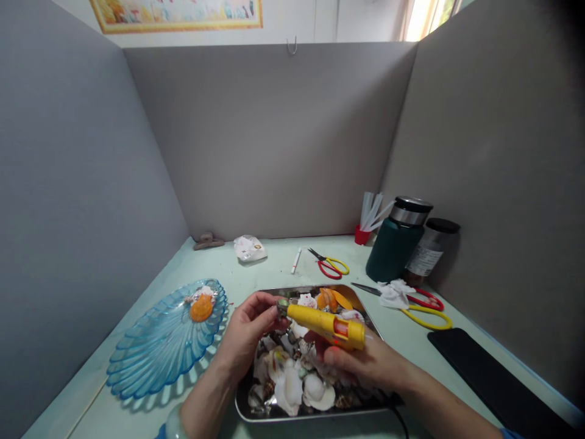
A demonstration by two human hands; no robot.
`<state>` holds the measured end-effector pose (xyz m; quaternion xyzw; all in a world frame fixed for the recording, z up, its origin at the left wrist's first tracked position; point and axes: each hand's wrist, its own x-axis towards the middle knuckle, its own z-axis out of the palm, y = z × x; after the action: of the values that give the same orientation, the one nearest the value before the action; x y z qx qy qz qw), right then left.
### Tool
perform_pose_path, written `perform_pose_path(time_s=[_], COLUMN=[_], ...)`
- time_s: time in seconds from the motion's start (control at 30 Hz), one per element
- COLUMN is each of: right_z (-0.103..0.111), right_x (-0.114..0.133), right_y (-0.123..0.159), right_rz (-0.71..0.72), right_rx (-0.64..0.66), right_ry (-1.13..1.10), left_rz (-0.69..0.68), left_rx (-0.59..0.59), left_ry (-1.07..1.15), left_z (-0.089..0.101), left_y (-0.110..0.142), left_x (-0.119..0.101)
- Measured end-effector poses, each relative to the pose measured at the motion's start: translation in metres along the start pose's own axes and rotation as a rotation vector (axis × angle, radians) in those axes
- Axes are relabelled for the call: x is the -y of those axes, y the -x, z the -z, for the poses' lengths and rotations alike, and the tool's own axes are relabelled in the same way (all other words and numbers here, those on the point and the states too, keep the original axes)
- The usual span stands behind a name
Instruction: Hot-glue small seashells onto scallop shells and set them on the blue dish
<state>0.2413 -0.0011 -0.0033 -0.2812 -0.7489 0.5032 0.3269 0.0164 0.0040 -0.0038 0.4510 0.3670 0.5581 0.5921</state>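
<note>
A yellow hot glue gun (pixel 324 323) is in my right hand (pixel 351 356), its fingers wrapped round the handle and its nozzle pointing left. My left hand (pixel 251 326) pinches a small dark shell (pixel 282 306) right at the nozzle tip. Whether the two touch, I cannot tell. Below both hands lies a metal tray (pixel 278 417) filled with white, orange and brown seashells (pixel 290 387). To the left, a blue scallop-shaped plate (pixel 155 350) carries an orange shell (pixel 202 308) with small white pieces beside it near its far edge.
Behind the tray are small scissors (pixel 329 265), a white stick (pixel 296 261) and a white packet (pixel 250 249). At right stand a green flask (pixel 397 244), a jar (pixel 427 253), a red cup (pixel 362 235) of glue sticks, larger scissors (pixel 427 311) and a black phone-like slab (pixel 489 378). Grey partitions enclose the table.
</note>
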Motion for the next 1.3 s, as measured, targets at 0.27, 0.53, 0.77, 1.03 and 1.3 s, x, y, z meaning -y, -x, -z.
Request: perform_pose_path(time_s=[0.27, 0.53, 0.77, 1.03, 1.3], right_z=[0.021, 0.020, 0.027, -0.008, -0.015], right_x=[0.015, 0.019, 0.038, 0.051, 0.048], right_y=[0.004, 0.006, 0.002, -0.043, -0.048], right_rz=[-0.132, -0.243, -0.177, 0.107, 0.153], right_rx=[-0.171, -0.035, 0.097, -0.129, -0.128], right_ry=[0.168, 0.913, 0.985, 0.741, 0.532], left_rz=[-0.001, -0.004, -0.010, 0.029, 0.035], left_rx=[-0.081, -0.046, -0.047, 0.037, 0.072], left_ry=[0.020, 0.018, 0.028, 0.222, 0.224], left_z=[0.000, 0.001, 0.001, -0.002, -0.007], left_y=[-0.002, -0.001, -0.002, 0.003, 0.006], left_x=[0.002, 0.001, 0.002, -0.005, -0.003])
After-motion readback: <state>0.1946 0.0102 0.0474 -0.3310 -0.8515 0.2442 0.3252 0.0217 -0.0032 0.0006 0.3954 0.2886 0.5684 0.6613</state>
